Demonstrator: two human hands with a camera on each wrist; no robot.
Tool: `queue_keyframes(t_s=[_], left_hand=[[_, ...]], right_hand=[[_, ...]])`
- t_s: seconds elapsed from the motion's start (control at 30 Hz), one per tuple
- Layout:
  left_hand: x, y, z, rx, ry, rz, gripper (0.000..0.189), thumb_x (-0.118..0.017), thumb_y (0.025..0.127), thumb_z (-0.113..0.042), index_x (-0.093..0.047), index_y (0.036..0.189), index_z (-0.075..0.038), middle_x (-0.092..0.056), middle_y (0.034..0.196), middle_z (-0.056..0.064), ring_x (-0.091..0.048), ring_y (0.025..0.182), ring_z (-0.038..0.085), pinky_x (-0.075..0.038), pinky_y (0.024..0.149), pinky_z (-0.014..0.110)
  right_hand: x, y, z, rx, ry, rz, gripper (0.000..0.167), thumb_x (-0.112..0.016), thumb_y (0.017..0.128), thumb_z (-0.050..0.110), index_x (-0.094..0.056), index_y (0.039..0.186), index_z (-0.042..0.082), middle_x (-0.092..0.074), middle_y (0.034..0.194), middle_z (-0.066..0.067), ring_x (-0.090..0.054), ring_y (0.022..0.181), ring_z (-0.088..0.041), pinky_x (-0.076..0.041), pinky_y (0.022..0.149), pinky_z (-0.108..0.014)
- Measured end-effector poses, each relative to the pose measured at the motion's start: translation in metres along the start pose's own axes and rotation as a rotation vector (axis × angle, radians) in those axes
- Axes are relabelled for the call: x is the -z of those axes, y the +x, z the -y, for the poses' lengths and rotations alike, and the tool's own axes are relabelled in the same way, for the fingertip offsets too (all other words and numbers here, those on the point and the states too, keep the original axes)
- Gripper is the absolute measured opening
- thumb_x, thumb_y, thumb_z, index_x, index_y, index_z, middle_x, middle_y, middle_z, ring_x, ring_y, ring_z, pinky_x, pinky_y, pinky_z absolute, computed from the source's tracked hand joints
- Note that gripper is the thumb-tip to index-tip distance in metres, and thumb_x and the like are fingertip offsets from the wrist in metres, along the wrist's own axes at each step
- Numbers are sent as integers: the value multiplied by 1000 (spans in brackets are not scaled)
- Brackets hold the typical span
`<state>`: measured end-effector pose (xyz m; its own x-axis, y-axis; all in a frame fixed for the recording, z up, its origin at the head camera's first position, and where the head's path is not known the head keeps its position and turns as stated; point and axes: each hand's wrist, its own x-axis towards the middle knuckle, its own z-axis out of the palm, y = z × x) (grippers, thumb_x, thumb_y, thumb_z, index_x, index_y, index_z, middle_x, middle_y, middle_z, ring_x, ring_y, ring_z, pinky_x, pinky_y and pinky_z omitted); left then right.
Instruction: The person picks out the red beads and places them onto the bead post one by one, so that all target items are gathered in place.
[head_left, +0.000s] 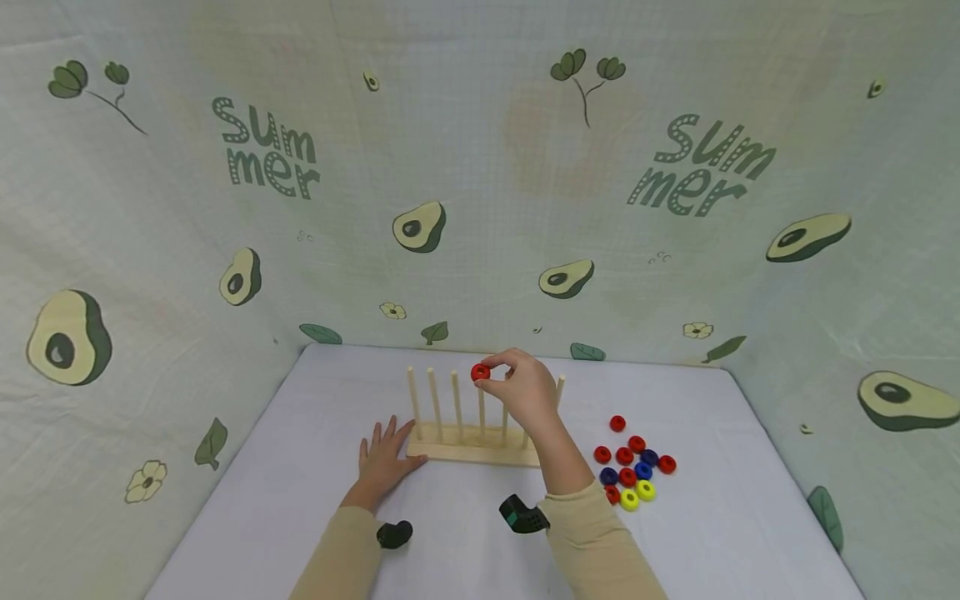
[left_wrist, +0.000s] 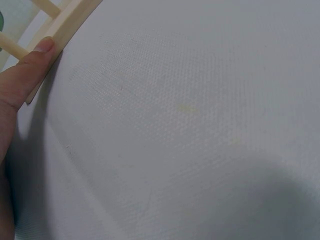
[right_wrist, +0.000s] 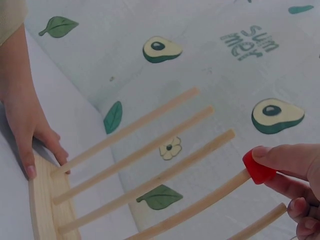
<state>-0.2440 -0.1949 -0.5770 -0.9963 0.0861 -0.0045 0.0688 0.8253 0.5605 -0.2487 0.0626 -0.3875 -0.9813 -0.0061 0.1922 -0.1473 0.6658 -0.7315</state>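
A red ring bead (head_left: 480,372) is pinched between the thumb and fingers of my right hand (head_left: 529,392). In the right wrist view the red bead (right_wrist: 258,167) sits at the very top of one peg (right_wrist: 200,203). That peg belongs to a wooden rack (head_left: 472,453) with a row of upright pegs on a flat base. My left hand (head_left: 386,463) rests at the rack's left end, fingers spread. In the left wrist view its thumb (left_wrist: 31,65) lies along the base's front edge. My right hand hides part of the rack's right side.
Right of the rack lies a loose group of red, dark blue and yellow beads (head_left: 626,456). The table (head_left: 712,533) has a white cover. A printed cloth (head_left: 480,167) hangs behind it and along both sides.
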Motion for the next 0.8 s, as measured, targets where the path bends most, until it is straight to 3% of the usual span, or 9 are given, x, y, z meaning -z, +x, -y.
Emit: queue_keyframes(t_s=[0.47, 0.8], left_hand=[[-3, -2, 2, -30, 0, -44, 78, -73, 82, -47, -46, 144, -8, -25, 153, 29, -11, 141, 53, -2, 108, 69], [-2, 1, 0, 3, 10, -2, 76, -74, 84, -44, -44, 146, -11, -23, 155, 26, -9, 142, 51, -2, 109, 68]], right_hand=[[-1, 1, 1, -16, -33, 15, 27, -85, 75, 31, -77, 99, 22, -69, 105, 4, -61, 86, -17, -46, 63, -32], [2, 5, 0, -22, -49, 58, 25, -84, 77, 31, -77, 99, 22, -68, 113, 1, -63, 94, -21, -48, 67, -34]])
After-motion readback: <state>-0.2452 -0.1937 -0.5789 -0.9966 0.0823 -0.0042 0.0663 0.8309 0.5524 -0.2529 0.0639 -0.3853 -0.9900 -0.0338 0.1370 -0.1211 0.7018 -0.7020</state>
